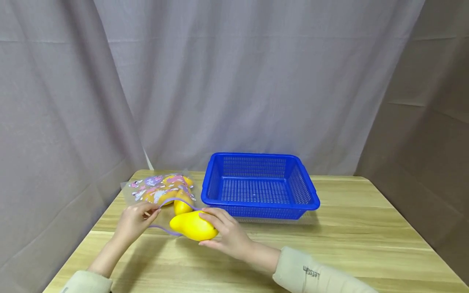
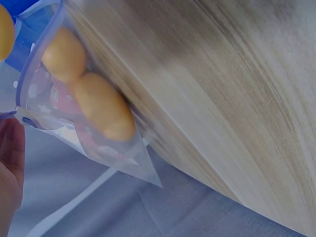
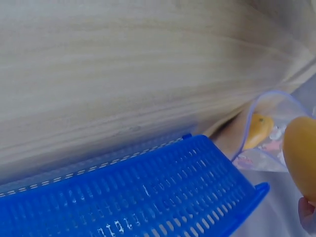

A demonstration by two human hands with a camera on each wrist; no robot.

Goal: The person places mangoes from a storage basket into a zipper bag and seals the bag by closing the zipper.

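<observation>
A yellow mango [image 1: 194,226] is gripped in my right hand [image 1: 231,234], just outside the mouth of a clear printed zip bag [image 1: 141,185]. My left hand [image 1: 134,219] pinches the bag's purple edge, and the mouth gapes toward the mango. Several more mangoes lie inside the bag; one mango [image 1: 182,206] sits close to the opening. In the left wrist view, a mango [image 2: 106,106] shows through the clear film, with part of my left hand [image 2: 11,168] at the edge. The right wrist view catches the held mango [image 3: 301,155] and a fingertip under it.
A blue plastic basket [image 1: 261,204] with perforated sides stands right of the bag, nothing inside it. All rests on a wooden table [image 1: 351,236]. Grey curtains [image 1: 253,89] hang behind and at both sides.
</observation>
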